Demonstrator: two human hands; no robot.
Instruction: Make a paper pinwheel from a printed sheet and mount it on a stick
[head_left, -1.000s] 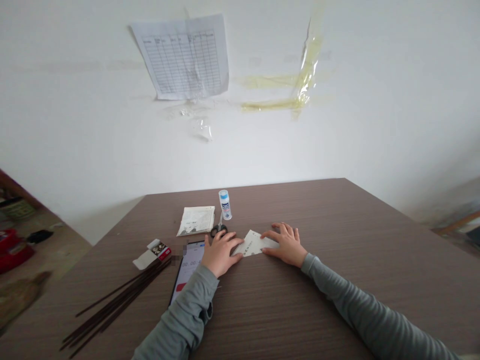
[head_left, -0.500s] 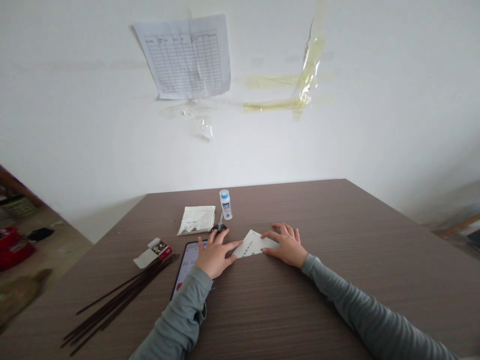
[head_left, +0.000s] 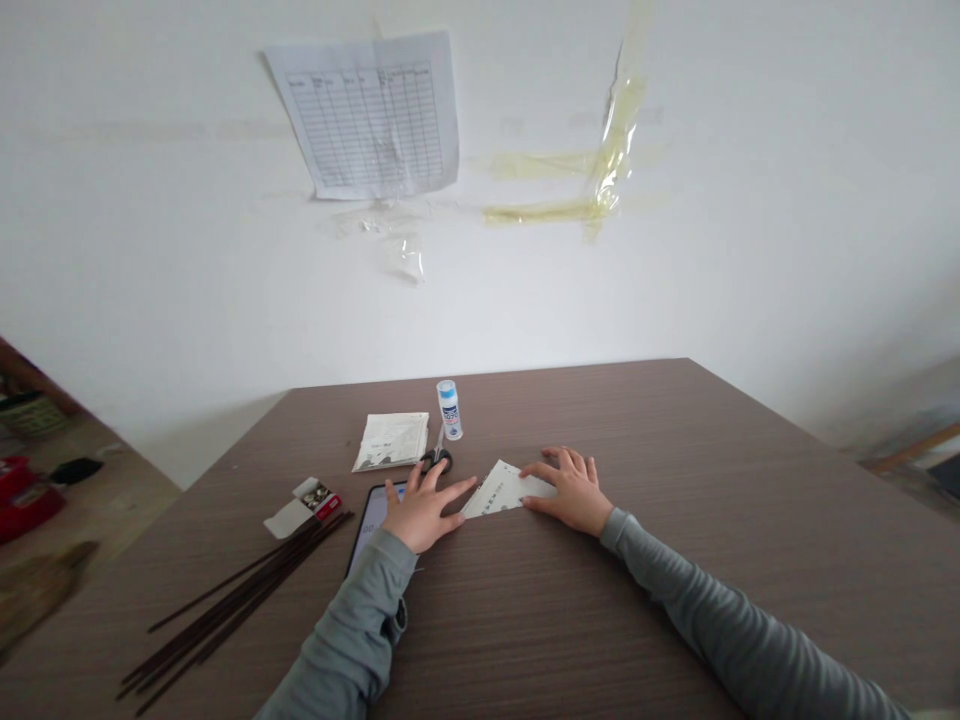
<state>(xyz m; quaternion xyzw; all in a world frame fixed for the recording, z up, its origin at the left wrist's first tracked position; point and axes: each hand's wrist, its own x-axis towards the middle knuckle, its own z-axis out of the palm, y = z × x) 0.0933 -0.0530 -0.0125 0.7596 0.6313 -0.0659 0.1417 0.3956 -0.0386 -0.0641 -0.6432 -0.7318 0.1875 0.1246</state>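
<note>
A folded piece of printed white paper [head_left: 496,492], roughly triangular, lies on the table between my hands. My left hand [head_left: 420,515] is palm down with its fingers spread, its thumb tip at the paper's left corner. My right hand [head_left: 571,490] rests on the right part of the paper, thumb and forefinger apart and touching its top, the other fingers slightly bent. Partly under my left hand and sleeve is a phone [head_left: 366,528] with a lit screen. Just beyond my left fingertips lie black-handled scissors [head_left: 437,458].
A white glue bottle [head_left: 450,412] with a blue band stands behind the scissors. Left of it is a folded paper stack [head_left: 391,440]. An open small box [head_left: 319,498] and several thin dark sticks [head_left: 240,605] lie on the left of the brown table [head_left: 675,600].
My left hand has shifted slightly left, and its fingers have drawn back a little to the paper's corner. The right hand and paper stay nearly where they were.
</note>
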